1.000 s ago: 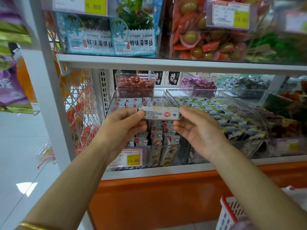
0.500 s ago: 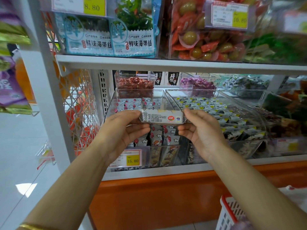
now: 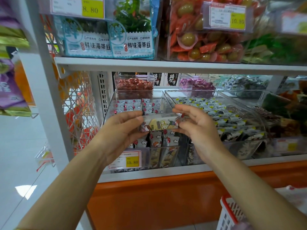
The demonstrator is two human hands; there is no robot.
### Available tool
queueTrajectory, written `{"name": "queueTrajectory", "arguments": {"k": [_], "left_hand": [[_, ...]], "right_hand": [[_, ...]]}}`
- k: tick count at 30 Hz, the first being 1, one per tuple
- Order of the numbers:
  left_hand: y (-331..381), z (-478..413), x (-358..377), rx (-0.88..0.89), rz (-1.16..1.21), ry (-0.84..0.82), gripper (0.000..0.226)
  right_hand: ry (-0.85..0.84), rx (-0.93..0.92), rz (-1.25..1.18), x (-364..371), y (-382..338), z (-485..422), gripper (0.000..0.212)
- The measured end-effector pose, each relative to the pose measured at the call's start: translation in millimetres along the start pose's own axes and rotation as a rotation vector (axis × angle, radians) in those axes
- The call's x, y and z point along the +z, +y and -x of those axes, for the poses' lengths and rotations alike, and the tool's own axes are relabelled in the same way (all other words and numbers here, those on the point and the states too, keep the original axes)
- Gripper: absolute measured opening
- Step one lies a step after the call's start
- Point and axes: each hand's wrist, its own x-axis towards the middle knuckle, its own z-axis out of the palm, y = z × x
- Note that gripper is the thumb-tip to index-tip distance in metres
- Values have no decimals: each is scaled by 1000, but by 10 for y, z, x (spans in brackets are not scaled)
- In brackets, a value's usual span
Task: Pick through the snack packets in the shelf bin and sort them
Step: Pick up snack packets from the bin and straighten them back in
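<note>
I am holding one snack packet (image 3: 160,124) crosswise just above the shelf bin (image 3: 109,105). My left hand (image 3: 123,128) is clamping its 9 o'clock end and my right hand (image 3: 199,128) is pinching the 3 o'clock end. Sorting is looking barely begun, with many packets waiting below.

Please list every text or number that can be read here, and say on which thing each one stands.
"8.80": top left price tag.
"10.80": top right price tag.
"15.80": lower price tag.
"鲜味海带丝": both seaweed packets.
"碎银子": black labels at the back.
Small print on the tags, and on the snack packet held by the left hand and right hand: too blurred to read.
</note>
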Motion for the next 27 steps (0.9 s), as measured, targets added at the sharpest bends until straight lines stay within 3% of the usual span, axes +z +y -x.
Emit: {"name": "queueTrajectory", "arguments": {"k": [4, 9, 18, 27], "left_hand": [[8, 10, -4, 87, -97, -21, 36], [-5, 29, 13, 176, -336, -32, 47], [8, 95, 128, 291, -495, -112, 58], [-24, 81, 143, 276, -562, -142, 50]], "right_hand": [[-21, 60, 8, 8, 9, 7, 21], [-54, 53, 75, 38, 32, 22, 11], [69, 150, -45, 67, 37, 13, 15], [128, 168, -69, 59, 82, -13, 20]]}}
